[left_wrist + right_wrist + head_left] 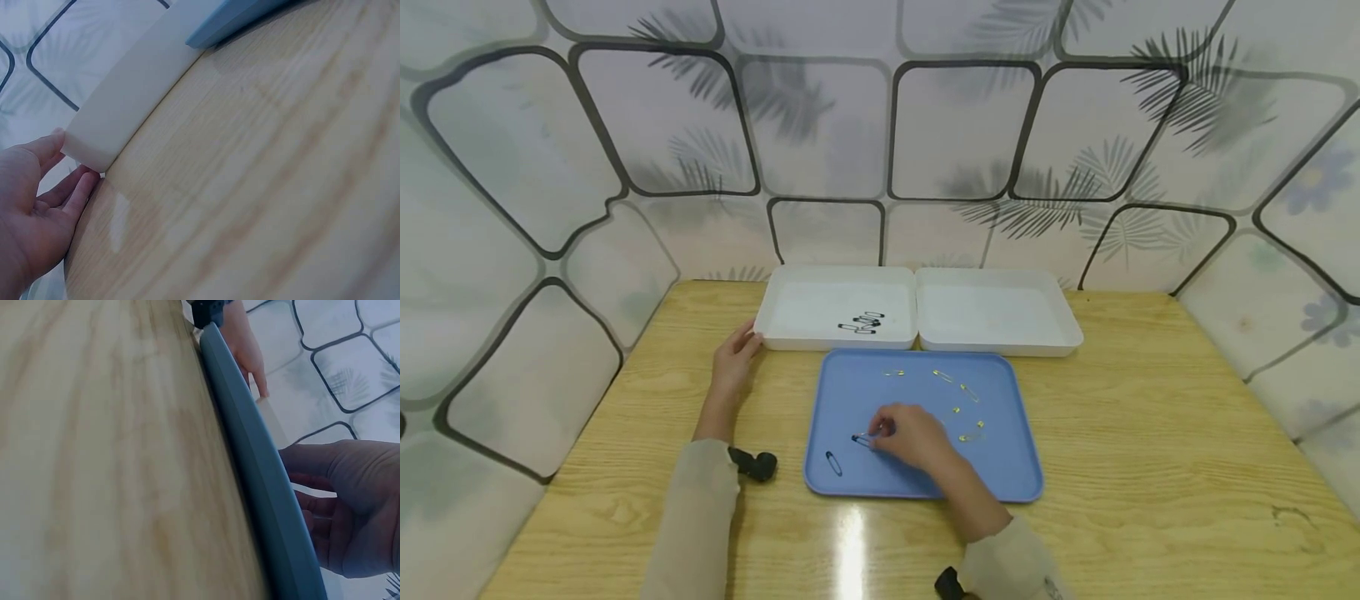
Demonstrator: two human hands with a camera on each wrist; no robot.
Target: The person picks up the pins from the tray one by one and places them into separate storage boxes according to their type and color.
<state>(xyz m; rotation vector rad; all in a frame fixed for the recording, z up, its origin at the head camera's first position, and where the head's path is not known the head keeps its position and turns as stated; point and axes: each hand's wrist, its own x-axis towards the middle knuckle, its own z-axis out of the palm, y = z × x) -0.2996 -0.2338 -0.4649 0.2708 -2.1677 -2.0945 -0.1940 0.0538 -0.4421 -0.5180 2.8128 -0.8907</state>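
Note:
My right hand (910,435) is low over the blue tray (925,485), its thumb and fingertips pinching a black safety pin (860,439). Another black safety pin (833,463) lies nearer the tray's front left corner. Several gold safety pins (970,392) are scattered over the back and right of the blue tray. With its thumb at the rim and fingers lower down, my left hand (734,362) holds the front left corner of the left white tray (125,94). A small cluster of black safety pins (861,323) lies in that white tray. In the right wrist view, the blue tray's edge hides the right fingertips.
A second white tray (996,312) stands beside the first, both directly behind the blue tray. The wooden table (1165,433) extends to either side. A patterned backdrop (827,125) rises behind the table and along its sides.

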